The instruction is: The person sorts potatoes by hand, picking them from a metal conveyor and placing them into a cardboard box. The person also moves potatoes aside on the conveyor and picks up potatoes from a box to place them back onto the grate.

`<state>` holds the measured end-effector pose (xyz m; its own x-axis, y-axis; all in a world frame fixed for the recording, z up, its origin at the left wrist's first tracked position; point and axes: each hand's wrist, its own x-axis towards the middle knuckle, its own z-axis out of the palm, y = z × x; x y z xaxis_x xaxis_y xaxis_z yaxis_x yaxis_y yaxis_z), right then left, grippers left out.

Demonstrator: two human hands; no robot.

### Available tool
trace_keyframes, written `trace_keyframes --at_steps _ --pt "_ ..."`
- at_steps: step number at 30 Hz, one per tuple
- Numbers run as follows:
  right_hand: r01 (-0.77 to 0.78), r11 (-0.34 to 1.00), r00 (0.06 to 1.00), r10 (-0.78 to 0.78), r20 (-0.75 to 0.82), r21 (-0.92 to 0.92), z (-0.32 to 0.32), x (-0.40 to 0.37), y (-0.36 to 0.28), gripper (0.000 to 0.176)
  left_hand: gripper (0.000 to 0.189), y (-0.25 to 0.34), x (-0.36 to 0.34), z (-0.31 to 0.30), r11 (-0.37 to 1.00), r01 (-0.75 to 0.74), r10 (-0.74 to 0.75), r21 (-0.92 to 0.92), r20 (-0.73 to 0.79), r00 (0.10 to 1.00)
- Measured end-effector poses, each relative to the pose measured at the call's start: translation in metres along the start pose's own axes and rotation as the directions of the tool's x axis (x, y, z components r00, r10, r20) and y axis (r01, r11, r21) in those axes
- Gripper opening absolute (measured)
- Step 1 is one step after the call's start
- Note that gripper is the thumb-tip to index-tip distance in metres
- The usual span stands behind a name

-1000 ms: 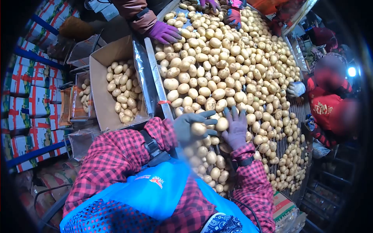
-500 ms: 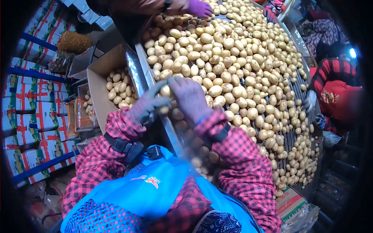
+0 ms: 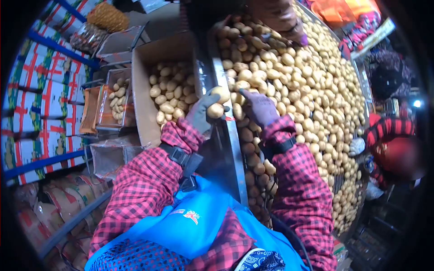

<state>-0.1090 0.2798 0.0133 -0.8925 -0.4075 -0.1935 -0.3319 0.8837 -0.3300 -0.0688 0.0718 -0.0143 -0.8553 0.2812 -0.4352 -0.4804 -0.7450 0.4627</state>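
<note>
Two pale round potatoes [image 3: 215, 110], touching

One head-worn camera looks forward and steeply down from close above the metal table rail [image 3: 226, 149], which runs up mid-frame, with the cardboard box [image 3: 143, 95] left of it and the potatoes [image 3: 294, 86] right of it. The dark, warped margins seem to be lens distortion.

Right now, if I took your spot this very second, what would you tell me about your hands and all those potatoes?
The left hand is closed on a potato at the metal rail, between pile and box.
The right hand is open, fingers resting on the potato pile.
Done: the cardboard box beside the rail already holds many potatoes.
Left: the held potato is not yet in the box, and the pile is big.
</note>
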Motion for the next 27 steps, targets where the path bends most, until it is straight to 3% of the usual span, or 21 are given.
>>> trace_keyframes --at_steps 1,2,6,8,10,11,12,14,15,16,17,18,19,20,22,24,25,26,27 --pt "-0.024 0.998 0.999 0.027 0.047 -0.06 0.001 0.004 -0.004 0.057 0.039 0.006 -0.005 -0.016 1.0 0.006 -0.006 0.005 -0.014 1.0" --pt "-0.045 0.991 0.994 0.057 0.09 -0.122 0.001 0.007 -0.008 0.057 0.041 0.005 -0.012 -0.039 0.977 0.058 -0.053 -0.207 0.029 0.998" --pt "0.022 0.956 0.98 0.038 0.198 -0.293 0.003 0.035 -0.009 0.057 0.043 0.026 -0.037 -0.059 0.958 0.092 -0.086 -0.271 0.035 0.996" --pt "-0.006 0.953 0.981 0.064 0.182 -0.304 0.004 0.041 -0.005 0.06 0.043 0.031 -0.042 -0.059 0.949 0.121 -0.109 -0.293 0.054 0.993" --pt "0.018 0.988 0.986 0.008 0.169 -0.151 -0.004 0.043 -0.006 0.064 0.044 0.034 -0.043 -0.059 0.944 0.141 -0.116 -0.298 0.102 0.988" --pt "-0.024 0.974 0.96 0.085 0.265 -0.227 -0.007 0.046 -0.007 0.067 0.043 0.037 -0.043 -0.06 0.931 0.178 -0.168 -0.318 0.058 0.984" --pt "-0.013 0.987 0.978 0.046 0.201 -0.161 -0.013 0.037 -0.013 0.066 0.043 0.041 -0.041 -0.064 0.931 0.19 -0.176 -0.312 0.071 0.982" --pt "0.034 0.963 0.999 -0.031 0.015 -0.268 0.016 0.037 0.003 0.067 0.042 0.057 -0.03 -0.08 0.971 0.168 -0.177 -0.172 -0.039 0.983" --pt "0.05 0.963 0.999 -0.052 0.0 -0.265 0.016 0.032 0.005 0.051 0.04 0.071 -0.033 -0.078 0.998 0.051 -0.047 0.036 -0.115 0.992" --pt "0.036 0.964 0.999 -0.037 0.0 -0.265 0.01 0.026 0.002 0.051 0.043 0.087 -0.021 -0.114 0.926 -0.103 0.172 0.363 -0.163 0.972" --pt "-0.074 0.991 0.997 0.071 -0.035 -0.114 -0.002 0.019 -0.007 0.053 0.046 0.103 -0.01 -0.15 0.726 -0.158 0.383 0.669 -0.203 0.901" --pt "-0.184 0.982 0.981 0.186 -0.056 0.038 -0.01 0.012 -0.011 0.057 0.054 0.11 0.019 -0.208 0.31 -0.151 0.629 0.939 -0.083 0.773" --pt "-0.12 0.992 0.963 0.127 -0.236 0.045 -0.008 0.011 -0.004 0.062 0.052 0.128 -0.005 -0.185 0.467 -0.201 0.621 0.861 -0.158 0.768" --pt "-0.048 0.983 0.949 0.1 -0.298 0.178 -0.017 0.016 -0.004 0.065 0.049 0.144 -0.042 -0.155 0.609 -0.242 0.594 0.755 -0.232 0.77" --pt "0.038 0.926 0.952 0.081 -0.294 0.377 -0.064 0.024 -0.045 0.077 0.058 0.15 -0.061 -0.162 0.723 -0.221 0.463 0.655 -0.221 0.859" --pt "0.14 0.842 0.911 0.097 -0.4 0.522 -0.071 0.039 -0.075 0.079 0.055 0.128 -0.044 -0.189 0.533 -0.217 0.383 0.818 -0.005 0.924" --pt "0.023 0.953 0.897 0.114 -0.426 0.303 -0.058 0.053 -0.078 0.075 0.056 0.113 -0.042 -0.152 0.687 -0.136 0.316 0.714 -0.125 0.941" --pt "0.035 0.979 0.855 0.075 -0.513 0.202 -0.036 0.055 -0.078 0.062 0.056 0.1 -0.041 -0.114 0.811 -0.042 0.224 0.584 -0.244 0.943" --pt "-0.157 0.988 0.872 0.138 -0.47 -0.003 -0.02 0.044 -0.081 0.049 0.057 0.088 -0.026 -0.111 0.806 -0.061 0.205 0.589 -0.181 0.962"
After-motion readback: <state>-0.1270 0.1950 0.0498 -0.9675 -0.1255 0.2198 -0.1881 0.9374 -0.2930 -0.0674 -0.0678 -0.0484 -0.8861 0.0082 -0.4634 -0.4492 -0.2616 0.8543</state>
